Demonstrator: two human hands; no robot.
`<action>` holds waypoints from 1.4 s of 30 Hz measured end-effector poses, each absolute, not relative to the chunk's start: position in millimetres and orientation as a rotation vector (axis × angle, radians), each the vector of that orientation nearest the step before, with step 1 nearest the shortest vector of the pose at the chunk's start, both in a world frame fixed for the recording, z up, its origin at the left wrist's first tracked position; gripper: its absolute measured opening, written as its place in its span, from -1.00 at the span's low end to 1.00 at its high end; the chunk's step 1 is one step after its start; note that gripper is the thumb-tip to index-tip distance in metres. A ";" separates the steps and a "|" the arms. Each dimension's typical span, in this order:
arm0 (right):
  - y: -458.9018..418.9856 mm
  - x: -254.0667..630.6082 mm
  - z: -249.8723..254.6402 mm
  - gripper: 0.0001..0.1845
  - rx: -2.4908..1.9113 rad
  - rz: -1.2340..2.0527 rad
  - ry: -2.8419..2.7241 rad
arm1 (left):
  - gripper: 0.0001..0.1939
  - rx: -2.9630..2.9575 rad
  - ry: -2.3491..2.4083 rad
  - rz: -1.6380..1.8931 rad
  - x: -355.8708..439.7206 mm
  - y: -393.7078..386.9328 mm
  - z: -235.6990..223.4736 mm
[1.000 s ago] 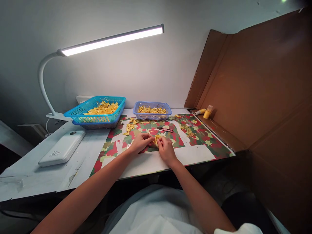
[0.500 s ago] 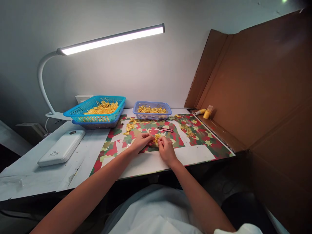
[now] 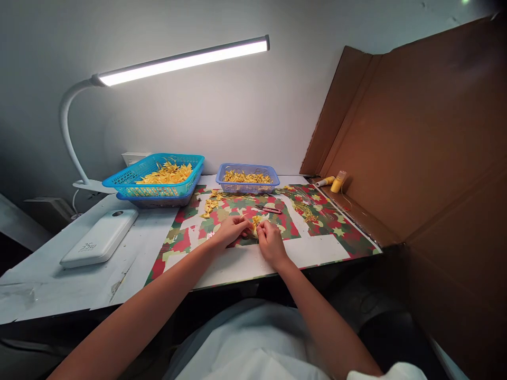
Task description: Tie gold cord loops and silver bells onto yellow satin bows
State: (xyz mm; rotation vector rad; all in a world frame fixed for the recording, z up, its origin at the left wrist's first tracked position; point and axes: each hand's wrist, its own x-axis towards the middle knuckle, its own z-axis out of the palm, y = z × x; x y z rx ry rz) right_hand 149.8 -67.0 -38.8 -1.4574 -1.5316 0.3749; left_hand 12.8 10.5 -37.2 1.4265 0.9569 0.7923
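Observation:
Between my two hands is a small golden-yellow ribbon bow [image 3: 256, 220], partly hidden by the fingers. My left hand [image 3: 234, 230] pinches at its left side, fingers closed. From the right, my right hand [image 3: 270, 238] grips the bow with thumb and fingers pressed together. Just beyond the hands, a pair of pink-handled thread snips [image 3: 269, 209] lies on the camouflage-patterned sheet [image 3: 340, 232]. Several loose yellow bows [image 3: 209, 208] are scattered left of the snips, and a tangle of gold cord [image 3: 304, 212] lies to the right.
A turquoise basket [image 3: 119, 182] of yellow bows is stacked at the back left. A smaller blue-violet basket [image 3: 249, 187] holds gold pieces. A white power bank [image 3: 100, 238], a lit lamp [image 3: 186, 59], yellow thread spools [image 3: 338, 182] and a tall cardboard sheet [image 3: 428, 132] surround the workplace.
Both hands stay almost in place around the bow. The bow has turned slightly between the fingers, and the camera view has shifted a little.

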 end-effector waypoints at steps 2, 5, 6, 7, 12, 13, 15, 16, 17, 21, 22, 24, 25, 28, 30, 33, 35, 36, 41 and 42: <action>-66.8 149.7 -38.9 -0.84 -1.458 0.373 -1.528 | -0.81 1.439 0.959 0.777 12.4 10.5 -38.0; -66.3 149.7 -39.6 -0.84 -1.457 0.369 -1.525 | -0.80 1.452 0.956 0.758 12.0 10.2 -38.6; -66.1 149.8 -39.9 -0.84 -1.457 0.369 -1.525 | -0.80 1.455 0.954 0.755 11.9 10.1 -38.8; -66.0 149.9 -40.1 -0.84 -1.456 0.370 -1.525 | -0.80 1.456 0.951 0.753 11.8 10.1 -38.9; -66.6 150.0 -39.9 -0.84 -1.452 0.377 -1.530 | -0.80 1.436 0.940 0.768 13.1 10.8 -37.4; -66.9 149.9 -39.5 -0.84 -1.452 0.379 -1.532 | -0.80 1.428 0.937 0.773 13.8 11.0 -36.4; -67.3 149.7 -38.6 -0.84 -1.453 0.383 -1.537 | -0.80 1.405 0.933 0.779 15.1 11.0 -33.8; -67.5 149.7 -38.2 -0.84 -1.453 0.385 -1.541 | -0.79 1.393 0.933 0.780 15.7 10.9 -32.4; -67.6 149.6 -37.9 -0.84 -1.453 0.388 -1.545 | -0.78 1.382 0.934 0.779 16.2 10.7 -31.0; -67.6 149.9 -38.2 -0.84 -1.449 0.394 -1.558 | -0.81 1.358 0.932 0.763 16.5 9.8 -27.3; -67.5 150.0 -38.6 -0.84 -1.446 0.395 -1.559 | -0.82 1.353 0.927 0.757 16.3 9.8 -27.0; -67.5 150.3 -39.4 -0.84 -1.439 0.399 -1.562 | -0.84 1.340 0.919 0.747 15.8 10.0 -26.7; -67.5 150.4 -39.6 -0.84 -1.436 0.400 -1.564 | -0.84 1.333 0.916 0.744 15.6 10.3 -26.6; -67.7 150.7 -39.6 -0.84 -1.429 0.398 -1.564 | -0.84 1.312 0.915 0.742 14.9 10.6 -26.0; -67.8 150.6 -39.1 -0.84 -1.426 0.393 -1.559 | -0.83 1.301 0.912 0.744 14.5 10.2 -24.7; -67.8 150.4 -38.3 -0.84 -1.424 0.385 -1.547 | -0.82 1.285 0.910 0.751 14.0 8.4 -21.8; -67.7 150.4 -38.0 -0.84 -1.424 0.382 -1.539 | -0.82 1.277 0.911 0.757 14.1 7.0 -20.1; -67.7 150.4 -38.0 -0.84 -1.423 0.382 -1.537 | -0.82 1.274 0.912 0.759 14.3 6.4 -19.5; -67.8 150.6 -38.2 -0.84 -1.414 0.387 -1.534 | -0.83 1.266 0.915 0.754 15.0 6.5 -20.4; -67.8 150.6 -38.2 -0.84 -1.411 0.388 -1.534 | -0.83 1.266 0.912 0.753 15.0 7.0 -21.0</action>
